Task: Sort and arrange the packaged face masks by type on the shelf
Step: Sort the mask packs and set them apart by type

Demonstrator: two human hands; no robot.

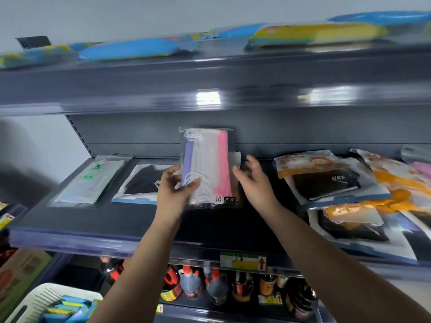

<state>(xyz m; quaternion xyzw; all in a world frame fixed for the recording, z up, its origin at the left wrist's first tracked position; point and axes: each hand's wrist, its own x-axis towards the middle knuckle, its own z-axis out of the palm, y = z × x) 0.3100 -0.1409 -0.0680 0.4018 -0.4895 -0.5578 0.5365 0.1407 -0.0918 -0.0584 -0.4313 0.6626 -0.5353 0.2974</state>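
At the middle shelf (pixel 70 229), our left hand (pixel 173 192) pinches a clear pack of pastel masks (pixel 207 166) by its lower left corner, thumb on the front, fingers behind, holding it upright so the purple, white and pink layers face us. That, we judge, lets us read its type before choosing a spot.

Our right hand (pixel 254 180) hovers just beside the pack's right edge, fingers spread and slightly curled, not gripping it; whether a fingertip brushes the plastic we cannot tell. It looks ready to steady the pack.

Left of our left hand, 2 packs lie flat and apart: a black-mask pack (pixel 142 183) just beside the wrist and a green-labelled pack (pixel 89 183) farther out. Each appears to mark its own type, with bare shelf below the hands for the next.

Right of our right hand, orange and black packs (pixel 338 178) overlap in a loose heap, apparently not yet sorted.

Above both hands, blurred blue and yellow packs (pixel 303 36) line the top shelf. Below the forearms stand bottles (pixel 210 285); a white basket (pixel 46 297) sits lower left.
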